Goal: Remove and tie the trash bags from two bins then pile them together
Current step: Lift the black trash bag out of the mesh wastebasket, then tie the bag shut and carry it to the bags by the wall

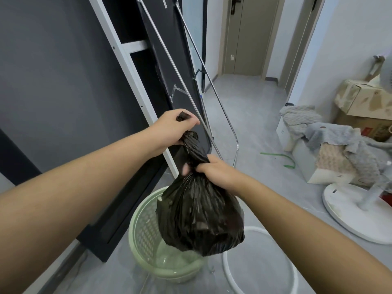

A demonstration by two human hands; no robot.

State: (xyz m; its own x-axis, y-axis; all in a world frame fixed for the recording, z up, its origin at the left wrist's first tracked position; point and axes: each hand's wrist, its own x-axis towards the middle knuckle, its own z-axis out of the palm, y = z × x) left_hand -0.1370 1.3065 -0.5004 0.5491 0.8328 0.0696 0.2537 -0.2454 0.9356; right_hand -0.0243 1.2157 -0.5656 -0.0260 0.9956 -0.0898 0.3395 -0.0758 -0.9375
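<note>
Two bare hands are closed on a black trash bag (199,213), which is held in the air. The left hand (176,128) is clenched around the top of the twisted neck, a scrap of black plastic showing above its fist. The right hand (214,170) is gripped around the neck lower down, just above the bag's bulging body. Directly beneath the bag, a pale green perforated bin (148,236) is seen on the grey floor, its inside bare. Just right of the bag's lower end, a white bin (258,266) is seen. Behind the bag, a dark panel with metal rods (184,60) is leaned.
</note>
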